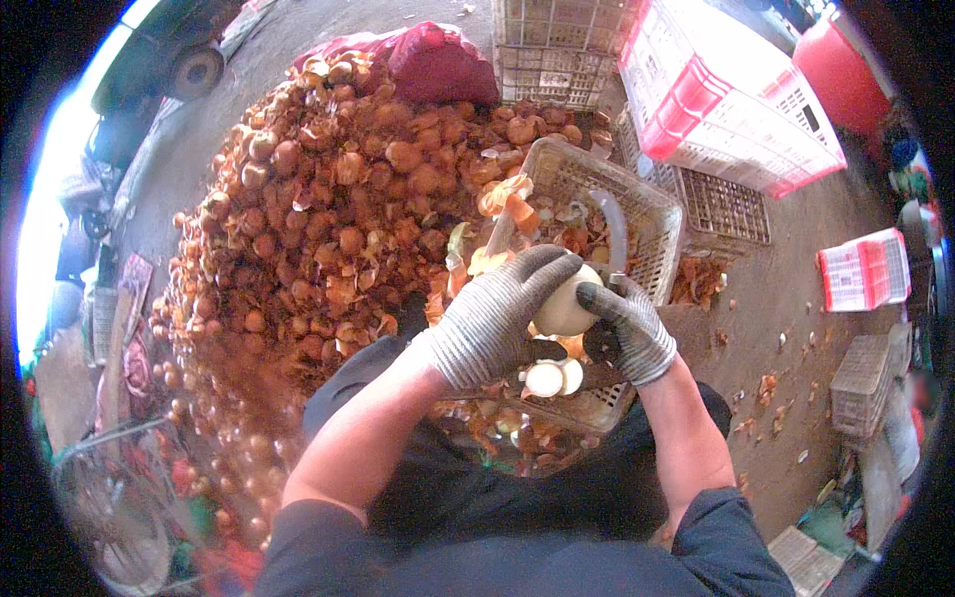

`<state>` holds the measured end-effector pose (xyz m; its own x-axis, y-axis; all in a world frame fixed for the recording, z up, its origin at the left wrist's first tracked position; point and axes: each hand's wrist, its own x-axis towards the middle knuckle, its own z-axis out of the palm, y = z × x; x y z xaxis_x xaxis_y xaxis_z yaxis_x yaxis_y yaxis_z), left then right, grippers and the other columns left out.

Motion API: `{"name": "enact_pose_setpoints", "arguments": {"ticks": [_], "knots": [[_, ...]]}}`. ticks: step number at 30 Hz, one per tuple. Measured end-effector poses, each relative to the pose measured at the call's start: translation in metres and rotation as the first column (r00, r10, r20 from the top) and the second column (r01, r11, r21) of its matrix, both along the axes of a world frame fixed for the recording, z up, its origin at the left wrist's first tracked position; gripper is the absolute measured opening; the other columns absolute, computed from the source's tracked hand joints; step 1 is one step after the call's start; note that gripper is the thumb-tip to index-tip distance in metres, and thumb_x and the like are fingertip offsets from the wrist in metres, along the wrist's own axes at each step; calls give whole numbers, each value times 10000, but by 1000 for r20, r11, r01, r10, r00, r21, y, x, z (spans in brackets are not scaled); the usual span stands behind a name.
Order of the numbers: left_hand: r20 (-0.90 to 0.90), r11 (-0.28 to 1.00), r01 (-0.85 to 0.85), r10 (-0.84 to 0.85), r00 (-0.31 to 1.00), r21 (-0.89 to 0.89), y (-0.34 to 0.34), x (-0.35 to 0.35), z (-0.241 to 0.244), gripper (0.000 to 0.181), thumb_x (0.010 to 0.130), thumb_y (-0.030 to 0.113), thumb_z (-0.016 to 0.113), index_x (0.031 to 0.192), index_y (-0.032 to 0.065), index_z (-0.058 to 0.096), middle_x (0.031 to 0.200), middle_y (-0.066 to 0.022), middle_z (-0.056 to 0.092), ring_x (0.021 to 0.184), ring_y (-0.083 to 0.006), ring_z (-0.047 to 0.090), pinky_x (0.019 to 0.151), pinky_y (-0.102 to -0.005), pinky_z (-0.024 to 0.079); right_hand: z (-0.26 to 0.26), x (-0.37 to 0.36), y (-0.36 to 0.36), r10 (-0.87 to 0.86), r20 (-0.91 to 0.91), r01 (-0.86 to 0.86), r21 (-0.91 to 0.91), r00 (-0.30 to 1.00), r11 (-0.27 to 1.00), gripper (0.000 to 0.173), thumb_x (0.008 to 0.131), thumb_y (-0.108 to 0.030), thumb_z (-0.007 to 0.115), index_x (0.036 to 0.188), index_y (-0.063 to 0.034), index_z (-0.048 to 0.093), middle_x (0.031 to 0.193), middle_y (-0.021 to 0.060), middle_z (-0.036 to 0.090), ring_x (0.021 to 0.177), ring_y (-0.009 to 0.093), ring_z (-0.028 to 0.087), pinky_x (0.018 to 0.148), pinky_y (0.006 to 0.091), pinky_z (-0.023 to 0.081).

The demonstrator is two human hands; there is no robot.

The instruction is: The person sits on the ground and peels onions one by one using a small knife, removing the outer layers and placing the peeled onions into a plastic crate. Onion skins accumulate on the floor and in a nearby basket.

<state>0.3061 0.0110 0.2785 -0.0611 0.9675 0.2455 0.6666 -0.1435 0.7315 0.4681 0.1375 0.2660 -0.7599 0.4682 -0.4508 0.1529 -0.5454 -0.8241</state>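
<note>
A pale, peeled onion [565, 307] is held between my two gloved hands over a dirty plastic crate [660, 246]. My left hand [496, 317], in a grey and white knit glove, grips it from the left. My right hand [630, 324] is closed round the handle of a knife [615, 227], its thumb against the onion. The knife's curved blade points away from me, and most of its handle is hidden. Below the onion lie white cut onion pieces [548, 378]. Loose onion skins [515, 201] hang at the crate's left edge.
A large heap of brown onions [351, 216] covers the ground to the left, with a red mesh sack [444, 63] behind it. Stacked crates [552, 56] and a white and red crate [735, 97] stand ahead. Another white and red crate [865, 270] is at the right.
</note>
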Motion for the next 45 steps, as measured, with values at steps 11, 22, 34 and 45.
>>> {"name": "enact_pose_setpoints", "arguments": {"ticks": [11,22,34,45], "knots": [[987,971,176,159,11,-159,-11,-25,-28,914,714,478,774,1425,61,379,1293,-131,573,1205,-321,551,1032,-401,454,11,10,6,19,-118,-21,-13,993,1000,433,946,-334,621,1199,12,560,817,83,691,371,43,448,345,176,336],[392,956,-95,202,898,-276,-17,-14,-49,831,780,519,739,1402,116,364,1347,-89,527,1242,-239,512,1075,-413,383,4,7,18,-19,-178,49,168,984,985,358,869,-143,724,1173,-2,600,978,68,700,806,86,638,660,215,515],[965,963,110,235,117,-247,-9,-16,-44,964,701,662,723,1341,-2,445,1215,-162,592,1093,-301,609,892,-399,530,-1,7,21,199,-19,-185,293,980,938,208,845,-155,733,971,2,682,823,10,683,767,70,582,712,269,504],[918,937,-23,346,193,-348,-23,-34,-62,960,753,684,638,1406,37,362,1333,-189,503,1149,-323,560,980,-440,477,20,20,33,26,-6,-24,198,1000,980,178,797,-152,778,895,-50,669,665,-22,597,468,52,501,427,210,407]]}}
